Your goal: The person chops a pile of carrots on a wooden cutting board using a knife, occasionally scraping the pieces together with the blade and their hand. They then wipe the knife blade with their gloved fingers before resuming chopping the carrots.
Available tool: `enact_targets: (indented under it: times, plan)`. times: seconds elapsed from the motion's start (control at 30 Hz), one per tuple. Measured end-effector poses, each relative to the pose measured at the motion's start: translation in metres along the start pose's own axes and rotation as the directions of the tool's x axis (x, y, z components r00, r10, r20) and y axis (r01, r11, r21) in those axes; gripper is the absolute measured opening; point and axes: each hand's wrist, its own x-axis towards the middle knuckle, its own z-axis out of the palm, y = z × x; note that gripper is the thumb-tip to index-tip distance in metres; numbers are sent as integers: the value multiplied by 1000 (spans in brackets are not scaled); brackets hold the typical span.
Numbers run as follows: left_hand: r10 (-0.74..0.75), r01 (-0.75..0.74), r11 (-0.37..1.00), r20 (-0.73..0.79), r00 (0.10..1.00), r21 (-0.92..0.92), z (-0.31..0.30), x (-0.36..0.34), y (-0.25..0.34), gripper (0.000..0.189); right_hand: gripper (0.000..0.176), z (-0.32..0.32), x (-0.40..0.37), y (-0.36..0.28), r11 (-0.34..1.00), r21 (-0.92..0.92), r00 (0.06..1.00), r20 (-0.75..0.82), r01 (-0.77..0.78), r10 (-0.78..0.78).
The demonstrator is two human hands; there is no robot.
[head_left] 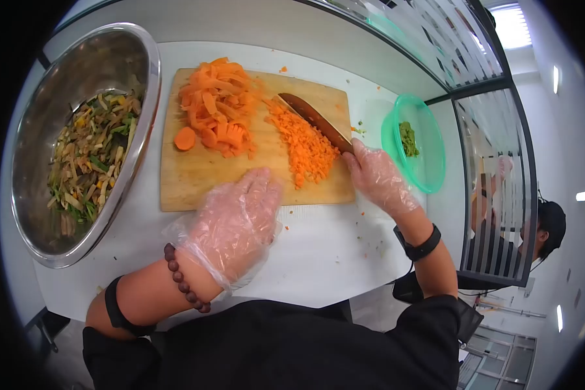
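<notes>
My right hand (378, 174), in a clear plastic glove, grips a knife (317, 121) by its handle. The blade lies along the right edge of a heap of finely chopped carrot (305, 148). My left hand (237, 218), also gloved, rests flat on the near edge of the wooden cutting board (205, 185), fingers stretched forward and holding nothing. Beyond it, a pile of carrot strips (218, 107) sits on the left part of the board. A round carrot piece (184, 138) lies at that pile's lower left.
A large metal bowl (151, 84) of mixed chopped vegetables stands left of the board. On the right is a green plastic basin (429, 170) with chopped green bits (408, 139). Small scraps dot the white table (305, 260). A partition (494, 162) rises at right, a person (547, 227) beyond it.
</notes>
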Motion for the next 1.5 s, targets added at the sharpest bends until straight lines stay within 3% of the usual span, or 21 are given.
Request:
enact_targets:
  times: [0.53, 0.93, 1.13, 1.23, 1.43, 1.5]
  plan:
    - [8, -8, 999, -12, 1000, 46, 2, -1, 0, 57, 22, -12, 2, -11, 993, 117, 999, 27, -32, 29]
    - [29, -29, 997, -9, 1000, 77, 2, -3, 0, 59, 20, 1, 5, -9, 994, 99, 999, -21, 45, -43]
    - [39, -38, 992, -7, 999, 123, 7, -3, -1, 58, 21, -9, 4, -12, 997, 74, 999, -14, -30, 31]
    - [22, -21, 998, -10, 1000, 57, 5, -3, -2, 58, 21, 4, 9, -10, 993, 119, 999, -44, 6, -1]
    - [51, -47, 995, -41, 998, 91, 7, -4, -2, 56, 22, -3, 9, -3, 993, 37, 988, -115, 110, -105]
    - [40, -38, 998, -32, 999, 56, 6, -4, -3, 56, 23, 5, 11, -5, 996, 48, 993, -92, 76, -71]
